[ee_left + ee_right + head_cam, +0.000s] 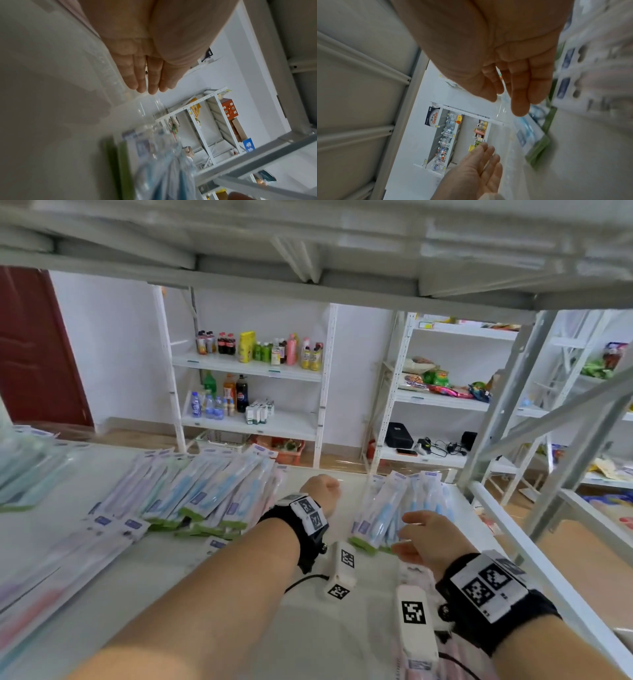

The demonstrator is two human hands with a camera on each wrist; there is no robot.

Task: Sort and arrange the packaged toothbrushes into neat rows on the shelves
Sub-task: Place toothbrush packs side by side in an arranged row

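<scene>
Both forearms fill the lower frame. Left hand (322,491) and right hand (423,537) hover with fingers straight and relaxed, holding nothing, either side of the fanned blue toothbrush packs (394,508) at centre right of the white shelf (171,577). Closing carelessly on these slick packs could probably skew them or nudge them toward the right edge.
</scene>
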